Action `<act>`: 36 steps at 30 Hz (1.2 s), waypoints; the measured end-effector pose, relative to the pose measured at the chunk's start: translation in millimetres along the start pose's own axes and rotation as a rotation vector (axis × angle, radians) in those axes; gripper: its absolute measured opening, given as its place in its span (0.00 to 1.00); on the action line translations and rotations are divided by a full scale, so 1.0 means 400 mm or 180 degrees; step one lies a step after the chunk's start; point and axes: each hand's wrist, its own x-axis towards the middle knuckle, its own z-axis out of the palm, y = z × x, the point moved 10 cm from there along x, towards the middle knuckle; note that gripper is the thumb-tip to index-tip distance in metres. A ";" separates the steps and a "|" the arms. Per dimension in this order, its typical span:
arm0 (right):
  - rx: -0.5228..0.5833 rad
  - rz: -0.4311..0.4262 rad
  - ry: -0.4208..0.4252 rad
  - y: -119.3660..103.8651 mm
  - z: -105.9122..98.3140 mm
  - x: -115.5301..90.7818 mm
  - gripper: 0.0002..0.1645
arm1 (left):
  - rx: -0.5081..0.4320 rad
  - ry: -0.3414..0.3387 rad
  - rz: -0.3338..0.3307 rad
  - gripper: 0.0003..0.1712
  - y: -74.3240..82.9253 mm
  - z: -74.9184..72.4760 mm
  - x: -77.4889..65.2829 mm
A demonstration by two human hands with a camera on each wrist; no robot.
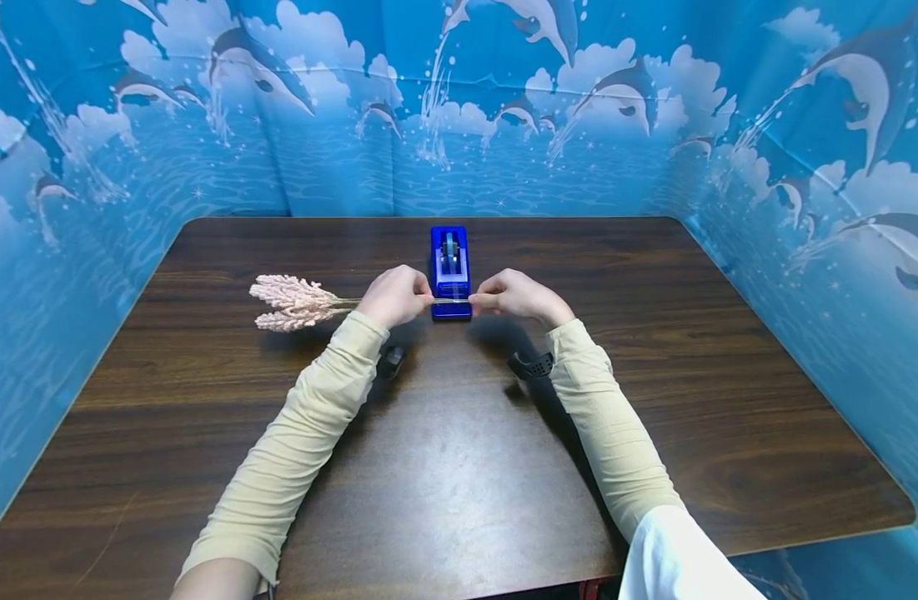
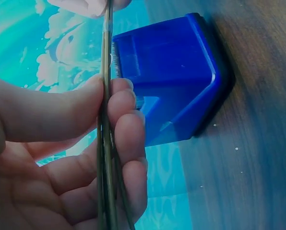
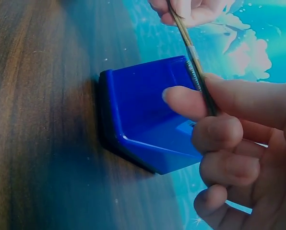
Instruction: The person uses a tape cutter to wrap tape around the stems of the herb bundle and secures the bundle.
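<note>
Dark wooden tabletop (image 1: 729,400), blue plastic tape dispenser (image 1: 452,285) standing upper centre.
Left hand (image 1: 393,296) and right hand (image 1: 524,297): fingers are pinching thin brown plant stems (image 2: 109,182); slackening grip could be splaying them.

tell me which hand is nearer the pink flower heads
Left. The left hand grips the stems just right of the pink flower heads in the head view; the right hand pinches them farther along, beyond the blue tape dispenser.

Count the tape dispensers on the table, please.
1. The blue tape dispenser stands on the table, between the left hand and right hand in the head view, with the flower stems held over its near end.
</note>
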 end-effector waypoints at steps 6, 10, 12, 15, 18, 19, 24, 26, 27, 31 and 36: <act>-0.0048 -0.0028 0.0226 -0.008 -0.018 -0.004 0.19 | -0.0013 0.0134 0.0013 0.06 0.010 -0.019 -0.006; -0.0065 -0.0053 0.0321 -0.013 -0.026 -0.006 0.17 | -0.0037 0.0153 0.0032 0.06 0.013 -0.024 -0.008; -0.0056 -0.0048 0.0349 -0.013 -0.028 -0.007 0.17 | -0.0054 0.0154 0.0041 0.05 0.013 -0.025 -0.007; -0.0052 -0.0049 0.0394 -0.014 -0.031 -0.008 0.16 | -0.0070 0.0147 0.0056 0.05 0.011 -0.025 -0.006; -0.0053 -0.0050 0.0431 -0.016 -0.033 -0.009 0.15 | -0.0057 0.0137 0.0063 0.05 0.008 -0.022 -0.002; -0.0061 -0.0048 0.0442 -0.016 -0.033 -0.009 0.15 | -0.0044 0.0130 0.0067 0.05 0.007 -0.020 -0.001; -0.0189 -0.0031 0.0501 -0.015 -0.035 -0.009 0.14 | 0.0014 -0.0043 0.0073 0.05 0.004 0.002 0.003; -0.0290 -0.0031 0.0509 -0.015 -0.033 -0.008 0.14 | -0.0008 -0.0181 0.0084 0.05 0.004 0.017 0.004; -0.0342 -0.0031 0.0499 -0.013 -0.032 -0.007 0.14 | -0.0026 -0.0252 0.0088 0.05 0.004 0.025 0.004; -0.0358 -0.0030 0.0359 -0.007 -0.019 -0.001 0.15 | -0.0092 -0.0371 0.0089 0.12 0.004 0.037 0.005; -0.0231 -0.0079 0.0228 -0.010 -0.008 0.003 0.20 | -0.0045 -0.0206 0.0055 0.22 0.005 0.026 0.008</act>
